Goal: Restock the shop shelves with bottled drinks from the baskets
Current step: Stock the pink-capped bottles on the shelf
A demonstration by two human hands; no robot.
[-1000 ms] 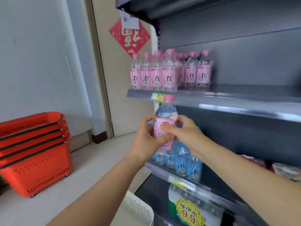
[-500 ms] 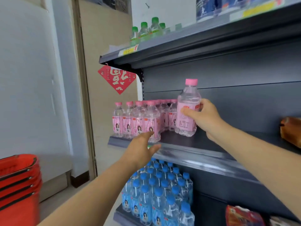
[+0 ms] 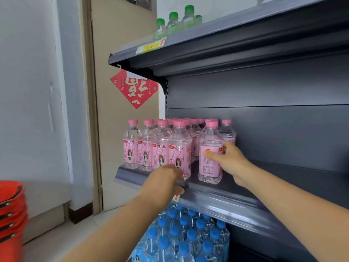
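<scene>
Head view: my right hand has thumb and fingers wrapped round a bottle. The bottle stands upright on the shelf near its front edge, just right of the pink row at the shelf's left end. My left hand grips that front edge, fingers curled over it and thumb beneath. Blue bottles fill the level below and green bottles stand on the level above. Red baskets are stacked on the floor, well apart.

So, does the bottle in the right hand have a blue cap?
No, the bottle that the right hand grips has a pink cap.
</scene>
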